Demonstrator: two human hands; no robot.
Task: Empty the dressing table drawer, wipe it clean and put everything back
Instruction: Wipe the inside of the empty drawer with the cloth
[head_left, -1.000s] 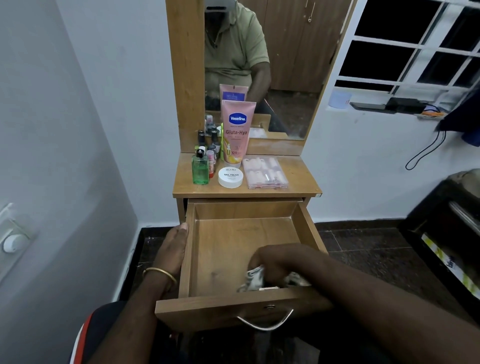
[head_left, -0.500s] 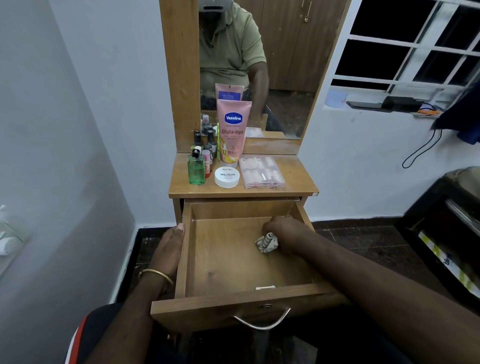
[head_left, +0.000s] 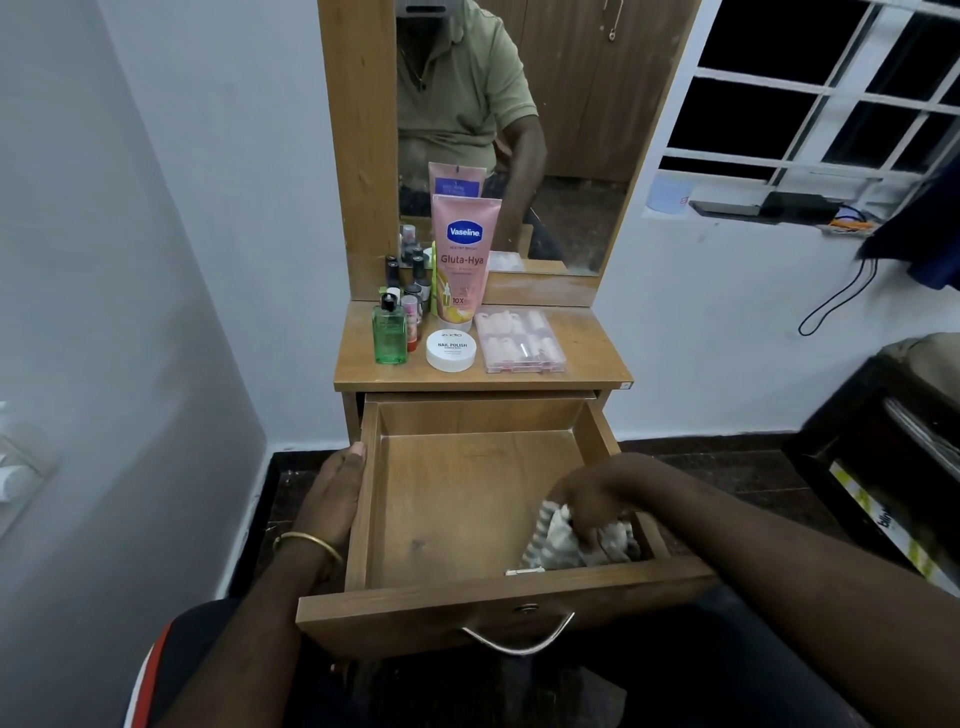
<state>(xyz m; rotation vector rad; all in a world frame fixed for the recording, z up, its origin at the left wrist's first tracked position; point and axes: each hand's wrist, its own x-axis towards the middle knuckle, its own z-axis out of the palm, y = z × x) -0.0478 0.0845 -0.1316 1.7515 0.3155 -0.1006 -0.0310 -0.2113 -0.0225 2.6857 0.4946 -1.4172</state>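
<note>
Two hands, right hand (head_left: 589, 499) grip bunching cloth (head_left: 558, 540) at drawer (head_left: 363, 519) front-right corner, left hand (head_left: 335, 493) flat against left wall

Left hand (head_left: 332, 499) rests flat and straight-fingered, while the right hand (head_left: 587, 506) curls its grip downward, forearm angled across.

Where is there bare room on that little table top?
On the table top, bare wood lies right of the clear nail case and along the front edge. The left back corner is crowded: green bottle, polish bottles, Vaseline tube, white jar.
</note>
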